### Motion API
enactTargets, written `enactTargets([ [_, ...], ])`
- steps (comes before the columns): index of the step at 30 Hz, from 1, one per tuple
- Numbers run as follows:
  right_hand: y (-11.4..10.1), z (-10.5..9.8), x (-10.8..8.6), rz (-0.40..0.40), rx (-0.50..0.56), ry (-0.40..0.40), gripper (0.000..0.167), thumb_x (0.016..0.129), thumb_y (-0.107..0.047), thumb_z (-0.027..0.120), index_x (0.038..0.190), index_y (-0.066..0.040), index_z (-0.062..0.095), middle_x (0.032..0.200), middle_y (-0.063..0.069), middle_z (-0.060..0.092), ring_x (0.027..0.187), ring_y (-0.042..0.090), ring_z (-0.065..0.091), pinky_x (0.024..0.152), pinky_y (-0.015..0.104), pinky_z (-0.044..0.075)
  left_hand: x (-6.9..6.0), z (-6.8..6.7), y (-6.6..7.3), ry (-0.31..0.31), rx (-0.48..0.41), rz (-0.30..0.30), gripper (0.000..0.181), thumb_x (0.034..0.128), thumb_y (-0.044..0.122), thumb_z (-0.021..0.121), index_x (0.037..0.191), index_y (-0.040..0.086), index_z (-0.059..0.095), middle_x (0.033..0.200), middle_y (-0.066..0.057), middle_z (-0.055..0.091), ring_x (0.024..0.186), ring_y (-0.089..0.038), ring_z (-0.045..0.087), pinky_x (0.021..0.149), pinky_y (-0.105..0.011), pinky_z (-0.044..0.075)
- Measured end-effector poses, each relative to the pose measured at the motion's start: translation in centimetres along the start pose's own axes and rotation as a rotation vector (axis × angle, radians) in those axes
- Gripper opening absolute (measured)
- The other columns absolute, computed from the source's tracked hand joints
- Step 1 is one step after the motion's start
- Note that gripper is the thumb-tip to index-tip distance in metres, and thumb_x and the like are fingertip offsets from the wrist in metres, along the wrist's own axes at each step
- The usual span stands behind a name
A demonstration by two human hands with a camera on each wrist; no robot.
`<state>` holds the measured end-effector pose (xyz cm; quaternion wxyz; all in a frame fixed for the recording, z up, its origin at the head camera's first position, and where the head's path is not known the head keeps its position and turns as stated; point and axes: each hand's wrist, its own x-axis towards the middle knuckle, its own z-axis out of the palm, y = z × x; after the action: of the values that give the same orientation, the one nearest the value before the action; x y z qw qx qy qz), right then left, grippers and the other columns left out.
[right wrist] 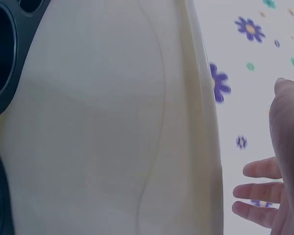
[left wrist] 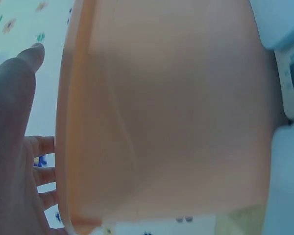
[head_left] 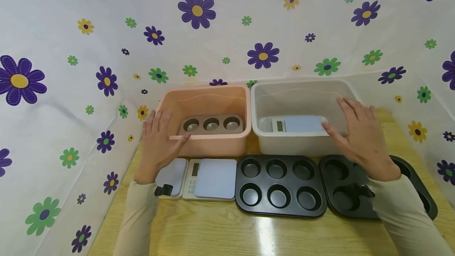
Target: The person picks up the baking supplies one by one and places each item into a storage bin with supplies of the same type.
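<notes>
In the head view my left hand [head_left: 158, 141] is at the left front corner of a peach plastic bin [head_left: 217, 148], fingers extended and thumb out. The left wrist view shows its fingertips [left wrist: 45, 175] by the bin's rim; contact is hard to tell. A tan muffin tin [head_left: 201, 126] lies inside that bin. Over the right front corner of a white plastic bin [head_left: 295, 146] hovers my right hand [head_left: 362, 137], fingers spread. In the right wrist view its fingers [right wrist: 257, 191] stay apart from the rim. Inside the white bin lies a kitchen scale [head_left: 302, 123].
Before the bins, two white kitchen scales [head_left: 216, 179] lie at left. Right of them are a dark muffin tin [head_left: 277, 180] and another dark muffin tin [head_left: 359, 210], partly hidden by my right arm. A flowered cloth [head_left: 227, 31] hangs behind the wooden table [head_left: 206, 232].
</notes>
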<state>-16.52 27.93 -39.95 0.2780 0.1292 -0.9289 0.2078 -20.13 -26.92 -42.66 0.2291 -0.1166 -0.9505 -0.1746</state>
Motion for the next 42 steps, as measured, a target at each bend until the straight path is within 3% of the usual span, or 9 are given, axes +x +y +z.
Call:
enactTargets([
  [4,1.4,-0.4,-1.3,0.027,0.029,0.087,0.086,0.104,-0.063,0.055,0.154,0.007,0.054,0.152,0.037,0.055,0.136,0.059,0.049,0.115,0.075,0.038,-0.7,-0.1,-1.6,0.030,-0.062,-0.043,0.095,0.0967,0.072,0.062,0.167,0.011,0.041,0.175,-0.028,0.032,0.165,-0.054,0.021,0.129,-0.083,0.016],
  [10,2.6,-0.9,-4.2,0.265,0.033,0.094,0.075,0.105,-0.048,0.055,0.159,0.002,0.048,0.158,0.034,0.050,0.138,0.059,0.047,0.117,0.082,0.038,-2.0,-0.2,-2.3,-0.077,-0.216,-0.204,0.101,0.0937,0.051,0.079,0.174,0.019,0.027,0.182,-0.027,0.006,0.162,-0.062,0.022,0.122,-0.088,0.027],
  [13,3.1,-1.2,-5.4,0.361,0.019,0.083,0.074,0.107,-0.049,0.052,0.163,-0.001,0.044,0.164,0.032,0.046,0.144,0.058,0.045,0.116,0.084,0.037,-2.6,0.2,-2.5,-0.085,-0.314,-0.247,0.106,0.0919,0.048,0.084,0.174,0.019,0.023,0.185,-0.020,-0.001,0.164,-0.058,0.021,0.121,-0.085,0.032],
  [15,3.5,-1.3,-6.1,0.399,0.003,0.080,0.075,0.108,-0.051,0.049,0.165,-0.004,0.040,0.167,0.031,0.043,0.150,0.058,0.042,0.120,0.083,0.035,-2.9,0.5,-2.9,-0.060,-0.406,-0.269,0.105,0.0907,0.041,0.087,0.171,0.014,0.026,0.185,-0.018,0.002,0.164,-0.052,0.026,0.124,-0.079,0.036],
  [19,4.4,-1.5,-7.4,0.444,0.008,0.106,0.076,0.109,-0.055,0.046,0.167,-0.006,0.040,0.168,0.031,0.043,0.154,0.056,0.040,0.124,0.080,0.033,-3.6,1.1,-3.7,0.013,-0.580,-0.326,0.095,0.0896,0.023,0.092,0.163,0.007,0.034,0.175,-0.020,0.029,0.151,-0.043,0.049,0.123,-0.066,0.046],
  [22,5.1,-1.7,-8.3,0.498,-0.017,0.097,0.080,0.110,-0.061,0.040,0.167,-0.004,0.037,0.168,0.032,0.041,0.154,0.057,0.039,0.126,0.077,0.032,-4.2,1.4,-4.3,0.058,-0.648,-0.366,0.088,0.0891,0.012,0.092,0.160,0.009,0.039,0.162,-0.018,0.047,0.138,-0.039,0.061,0.118,-0.061,0.052],
  [27,6.2,-2.2,-9.6,0.610,-0.090,0.035,0.089,0.111,-0.071,0.029,0.169,-0.004,0.035,0.168,0.035,0.039,0.149,0.062,0.041,0.117,0.083,0.035,-4.7,1.9,-4.4,0.107,-0.703,-0.405,0.087,0.0894,0.009,0.092,0.161,0.017,0.043,0.159,-0.013,0.054,0.133,-0.033,0.065,0.115,-0.052,0.056],
  [33,7.1,-2.4,-10.9,0.680,-0.150,-0.052,0.095,0.111,-0.072,0.026,0.168,0.003,0.032,0.166,0.039,0.036,0.144,0.065,0.041,0.115,0.083,0.037,-4.7,2.4,-4.3,0.155,-0.707,-0.410,0.087,0.0897,0.007,0.091,0.163,0.022,0.045,0.163,-0.007,0.052,0.132,-0.030,0.066,0.115,-0.052,0.055],
  [42,7.9,-2.3,-13.7,0.845,-0.282,-0.187,0.074,0.111,-0.032,0.043,0.166,0.012,0.023,0.170,0.041,0.025,0.155,0.062,0.030,0.131,0.073,0.026,-4.5,3.2,-4.3,0.146,-0.750,-0.378,0.089,0.0902,0.005,0.090,0.164,0.021,0.044,0.165,-0.009,0.049,0.133,-0.028,0.063,0.118,-0.059,0.053],
])
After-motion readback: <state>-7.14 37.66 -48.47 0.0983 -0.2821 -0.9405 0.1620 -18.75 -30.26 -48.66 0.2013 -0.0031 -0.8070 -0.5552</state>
